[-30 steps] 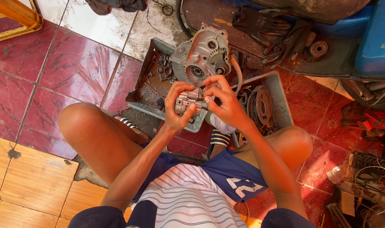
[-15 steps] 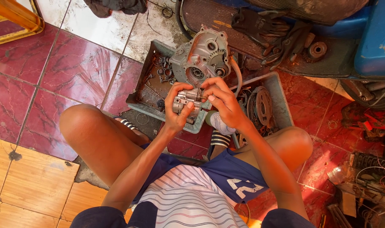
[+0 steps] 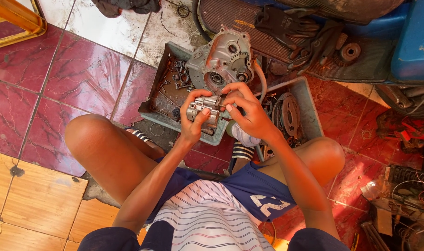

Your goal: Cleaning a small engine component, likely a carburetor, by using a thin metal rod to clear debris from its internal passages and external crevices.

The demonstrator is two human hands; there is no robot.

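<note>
Small grey metal engine part (image 3: 206, 111) sits between my two hands, held over the near edge of the grey rectangular parts tray (image 3: 151, 109) on the red tiled floor (image 3: 82, 74). My left hand (image 3: 193, 122) wraps it from below with fingers curled tight, and my right hand (image 3: 249, 111) pinches its right end with the fingertips closed. Just beyond stands the large grey engine casing (image 3: 223, 60), with black gloves (image 3: 298, 30) farther right.
</note>
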